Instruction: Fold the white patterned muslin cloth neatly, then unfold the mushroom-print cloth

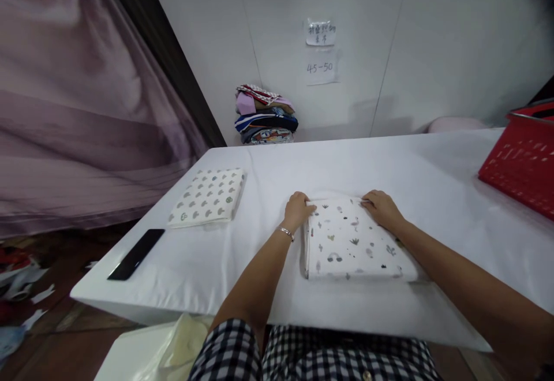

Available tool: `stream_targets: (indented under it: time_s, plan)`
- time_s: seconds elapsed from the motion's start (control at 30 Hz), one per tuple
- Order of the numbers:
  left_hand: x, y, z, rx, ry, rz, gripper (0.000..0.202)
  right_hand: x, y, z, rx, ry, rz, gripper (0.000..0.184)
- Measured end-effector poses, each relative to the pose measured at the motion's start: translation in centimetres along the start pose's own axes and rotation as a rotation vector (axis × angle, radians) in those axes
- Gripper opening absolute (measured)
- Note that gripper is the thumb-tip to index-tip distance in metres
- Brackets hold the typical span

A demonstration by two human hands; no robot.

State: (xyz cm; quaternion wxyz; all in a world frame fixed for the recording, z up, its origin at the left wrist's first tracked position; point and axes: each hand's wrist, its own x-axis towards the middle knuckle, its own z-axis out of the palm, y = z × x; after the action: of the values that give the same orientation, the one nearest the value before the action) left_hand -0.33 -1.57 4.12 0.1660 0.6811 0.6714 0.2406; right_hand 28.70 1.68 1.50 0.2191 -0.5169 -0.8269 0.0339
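A folded white cloth printed with small plants, birds and rainbows lies flat on the white table in front of me. My left hand pinches its far left corner, thumb on top and fingers curled over the edge. At the far right corner, my right hand grips the cloth in the same way. The undersides of the fingers are hidden by the fabric. To the left rests another folded cloth, white with grey mushroom shapes, touched by neither hand.
A black phone-like slab lies near the table's left edge. On the right stands a red plastic basket. Behind the table's far edge is a stack of folded fabrics by the wall, below paper signs. A pinkish curtain hangs at left.
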Motion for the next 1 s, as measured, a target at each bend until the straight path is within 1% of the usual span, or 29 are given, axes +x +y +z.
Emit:
stream_targets:
  time_s: [0.1, 0.17, 0.23, 0.3, 0.33, 0.37, 0.47, 0.5, 0.57, 0.73, 0.9, 0.93, 1.0]
  plan:
    - [0.3, 0.2, -0.5, 0.056, -0.063, -0.06, 0.024, -0.1, 0.0, 0.1, -0.009, 0.008, -0.005, 0.022]
    - [0.5, 0.3, -0.8, 0.084, -0.094, -0.056, 0.023, -0.1, 0.1, 0.3, -0.024, 0.0, 0.004, 0.023]
    - [0.7, 0.3, -0.9, 0.071, -0.072, 0.007, 0.018, -0.1, 0.2, 0.5, -0.037, -0.008, 0.015, 0.025]
    - [0.9, 0.2, -0.8, -0.007, 0.008, 0.044, 0.013, -0.2, 0.1, 0.6, -0.045, -0.009, 0.02, 0.029]
    - [1.0, 0.2, -0.6, -0.06, 0.044, 0.019, 0.013, -0.2, 0.1, 0.6, -0.048, -0.009, 0.024, 0.03]
    - [1.1, 0.1, -0.4, -0.112, 0.062, -0.036, 0.014, -0.3, 0.0, 0.6, -0.05, -0.01, 0.028, 0.031]
    - [1.6, -0.1, 0.5, -0.212, 0.035, -0.227, 0.016, -0.3, -0.1, 0.5, -0.045, -0.018, 0.036, 0.033]
    - [1.7, -0.2, 0.9, -0.226, 0.026, -0.262, 0.016, -0.3, -0.1, 0.5, -0.043, -0.02, 0.037, 0.034]
    - [1.9, -0.3, 1.4, -0.24, 0.04, -0.288, 0.014, -0.3, -0.1, 0.5, -0.04, -0.021, 0.036, 0.034]
    - [2.1, -0.3, 1.8, -0.227, 0.05, -0.262, 0.011, -0.3, -0.1, 0.6, -0.031, -0.021, 0.036, 0.034]
    - [2.1, -0.2, 1.4, -0.215, 0.036, -0.25, 0.014, -0.3, -0.2, 0.5, -0.049, -0.018, 0.038, 0.033]
    - [2.0, 0.0, 1.2, -0.214, 0.048, -0.243, 0.017, -0.3, -0.2, 0.5, -0.052, -0.016, 0.036, 0.033]
    - [1.1, 0.7, 0.7, -0.174, 0.118, -0.186, 0.025, -0.3, -0.2, 0.5, -0.055, -0.015, 0.031, 0.033]
